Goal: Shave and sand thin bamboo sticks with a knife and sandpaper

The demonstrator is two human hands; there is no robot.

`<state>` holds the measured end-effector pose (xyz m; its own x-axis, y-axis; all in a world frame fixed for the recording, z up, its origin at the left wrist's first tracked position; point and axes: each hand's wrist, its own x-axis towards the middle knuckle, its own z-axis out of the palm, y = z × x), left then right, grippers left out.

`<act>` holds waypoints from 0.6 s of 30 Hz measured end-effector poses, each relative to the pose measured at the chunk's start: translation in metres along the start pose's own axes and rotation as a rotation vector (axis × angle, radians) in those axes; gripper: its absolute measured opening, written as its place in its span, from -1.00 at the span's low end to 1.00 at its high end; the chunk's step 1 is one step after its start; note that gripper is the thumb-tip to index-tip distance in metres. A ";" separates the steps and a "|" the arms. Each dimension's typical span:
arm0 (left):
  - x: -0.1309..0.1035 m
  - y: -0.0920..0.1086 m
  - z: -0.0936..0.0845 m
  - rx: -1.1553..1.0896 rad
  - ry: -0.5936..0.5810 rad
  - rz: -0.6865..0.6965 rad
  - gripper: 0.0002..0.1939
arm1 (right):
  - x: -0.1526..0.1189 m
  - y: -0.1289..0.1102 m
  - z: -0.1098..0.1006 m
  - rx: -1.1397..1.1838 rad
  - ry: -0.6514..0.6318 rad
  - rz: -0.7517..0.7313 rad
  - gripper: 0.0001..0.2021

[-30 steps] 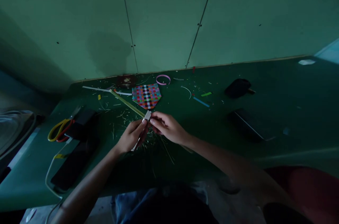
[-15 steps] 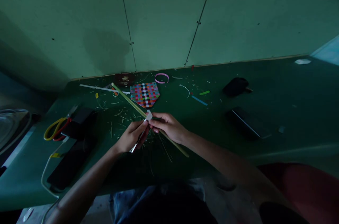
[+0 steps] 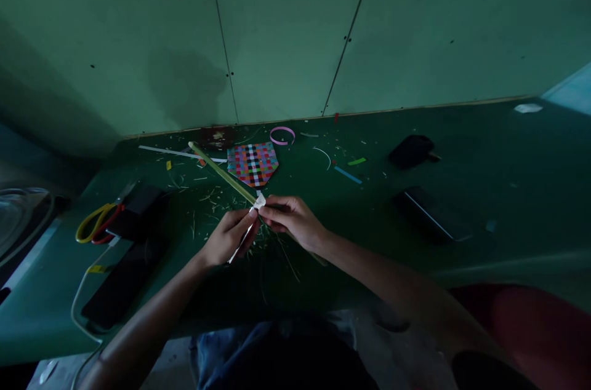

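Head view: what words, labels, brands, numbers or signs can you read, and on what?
No readable text anywhere.
Yellow tag on the cable: too small to tell if printed.
Stick: no lettering shows.
Woven piece: coloured checks, no legible letters.

Green table (image 3: 369, 218); panelled wall (image 3: 286, 33) along far edge. Left side: scissors (image 3: 98, 223), yellow and red handles, beside a black block (image 3: 138, 214). Black bar (image 3: 113, 288) nearer, pale cable (image 3: 75, 305) curving past its left. Right side: black pouch (image 3: 410, 151), dark slab (image 3: 431, 214) nearer. White scrap (image 3: 528, 108) far right. Red seat (image 3: 535, 328) near right, partly in view.
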<state>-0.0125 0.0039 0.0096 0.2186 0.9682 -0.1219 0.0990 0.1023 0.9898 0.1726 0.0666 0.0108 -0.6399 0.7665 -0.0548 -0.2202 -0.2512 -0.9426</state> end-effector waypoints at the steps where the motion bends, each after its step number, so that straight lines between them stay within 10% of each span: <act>1: 0.000 0.000 0.000 0.001 0.005 0.004 -0.45 | 0.000 0.000 0.000 -0.004 0.010 0.005 -0.74; 18: 0.003 0.007 -0.042 -0.196 0.159 0.106 -0.53 | -0.006 0.000 -0.015 -0.357 0.012 -0.090 -0.72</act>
<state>-0.0514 0.0174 0.0195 0.0612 0.9979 -0.0191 -0.1099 0.0258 0.9936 0.1875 0.0707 0.0065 -0.6208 0.7833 0.0316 -0.0028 0.0380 -0.9993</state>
